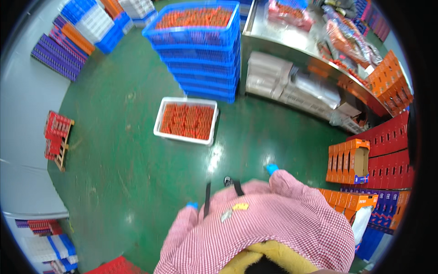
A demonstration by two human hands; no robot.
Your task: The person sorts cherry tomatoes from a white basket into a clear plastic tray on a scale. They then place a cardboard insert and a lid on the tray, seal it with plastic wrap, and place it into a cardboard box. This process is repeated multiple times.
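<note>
My left hand point(192, 204), in a blue glove, shows only a little past the checked sleeve. My right hand point(272, 168), gloved the same way, hangs low over the green floor. Neither hand touches anything that I can see; their fingers are too small and hidden to make out. Ahead of me on the floor lies a white plastic crate point(157, 125) filled with small orange-red produce point(187, 121). Just behind it rises a stack of blue plastic crates point(205, 65). The top one is heaped with similar orange-red produce point(195, 17).
A steel table point(291, 44) at the upper right bears bagged goods point(349, 41), with flat packs on its lower shelf. Orange cartons point(347, 162) and red cartons point(386, 167) line the right side. A wooden pallet point(64, 147) with red boxes stands at left.
</note>
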